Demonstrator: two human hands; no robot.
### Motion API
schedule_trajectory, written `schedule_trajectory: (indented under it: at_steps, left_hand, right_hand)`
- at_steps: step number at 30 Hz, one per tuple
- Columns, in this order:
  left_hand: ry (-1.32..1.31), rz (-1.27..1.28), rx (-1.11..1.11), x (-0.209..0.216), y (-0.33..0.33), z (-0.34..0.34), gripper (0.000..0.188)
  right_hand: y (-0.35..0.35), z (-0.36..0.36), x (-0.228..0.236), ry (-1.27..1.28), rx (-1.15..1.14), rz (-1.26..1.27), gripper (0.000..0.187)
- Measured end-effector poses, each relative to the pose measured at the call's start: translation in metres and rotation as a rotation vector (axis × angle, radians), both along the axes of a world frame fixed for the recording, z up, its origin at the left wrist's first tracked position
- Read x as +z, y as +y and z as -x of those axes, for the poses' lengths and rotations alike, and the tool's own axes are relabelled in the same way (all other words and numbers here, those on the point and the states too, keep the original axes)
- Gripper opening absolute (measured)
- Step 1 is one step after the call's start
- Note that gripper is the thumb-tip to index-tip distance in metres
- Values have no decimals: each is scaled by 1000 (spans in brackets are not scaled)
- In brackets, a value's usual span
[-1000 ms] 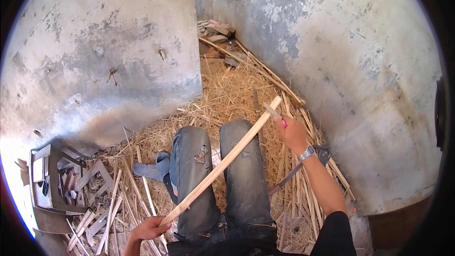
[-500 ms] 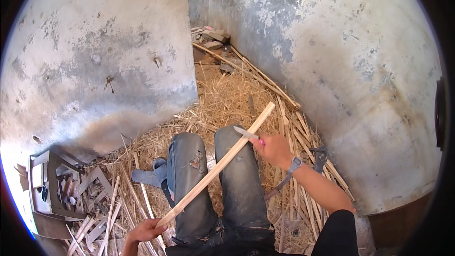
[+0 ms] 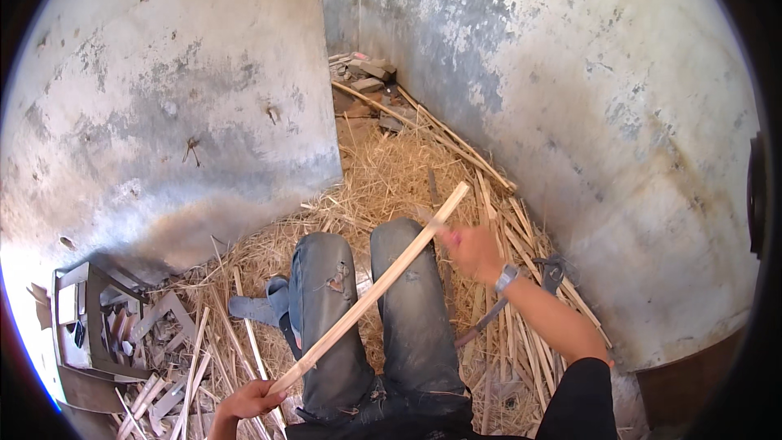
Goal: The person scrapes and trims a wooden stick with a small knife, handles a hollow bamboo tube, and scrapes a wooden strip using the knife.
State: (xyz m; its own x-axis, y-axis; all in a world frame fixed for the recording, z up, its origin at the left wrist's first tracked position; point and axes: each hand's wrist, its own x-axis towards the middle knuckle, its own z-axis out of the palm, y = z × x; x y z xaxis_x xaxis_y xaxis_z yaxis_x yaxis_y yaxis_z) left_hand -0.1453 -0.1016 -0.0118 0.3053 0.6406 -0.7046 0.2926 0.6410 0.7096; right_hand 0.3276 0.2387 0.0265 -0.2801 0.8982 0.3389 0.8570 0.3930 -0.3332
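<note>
A long pale wooden strip (image 3: 371, 293) slants across my two jeans-clad knees, its far end up to the right. Its near end is gripped by my left hand (image 3: 251, 400), fingers wrapped round it. Close to the far end, my right hand (image 3: 472, 253) is closed on a knife (image 3: 425, 217) with a pinkish handle. The blade lies against or just behind the strip; motion smears it, so I cannot tell exactly where it touches. A watch (image 3: 506, 278) sits on my right wrist.
Shavings (image 3: 383, 167) cover the floor between two peeling walls. Several wooden strips (image 3: 525, 310) lie along the right wall. At the left stands a broken wooden frame (image 3: 102, 318) among offcuts. Rubble (image 3: 366, 73) fills the far corner, and a blue slipper (image 3: 254, 308) lies left of my knees.
My right hand with the knife has shifted slightly along the strip toward its far end, and the blade is now blurred. The strip's far end has dipped a little. My left hand keeps its grip.
</note>
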Motion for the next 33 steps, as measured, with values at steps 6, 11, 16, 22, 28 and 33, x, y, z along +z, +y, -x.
schedule_trajectory:
  at_steps: [6, 11, 16, 22, 28, 33]
  left_hand:
    - [-145, 35, 38, 8, 0, -4, 34]
    - [-125, 227, 84, 10, -2, 6, 35]
    - [-227, 124, 69, 14, -4, -2, 38]
    - [-248, 210, 121, 7, -20, 11, 48]
    - [-329, 258, 99, -17, -28, 26, 48]
    - [-455, 331, 137, -11, -27, 8, 45]
  right_hand:
    - [44, -41, 16, -34, -144, -127, 64]
    - [14, -3, 17, -143, 95, -79, 64]
    - [41, -22, 12, -58, -77, -76, 69]
    - [54, -66, -14, -68, -146, -101, 71]
    - [31, -52, 13, 107, -175, -205, 63]
    - [-32, 10, 18, -85, 261, -264, 62]
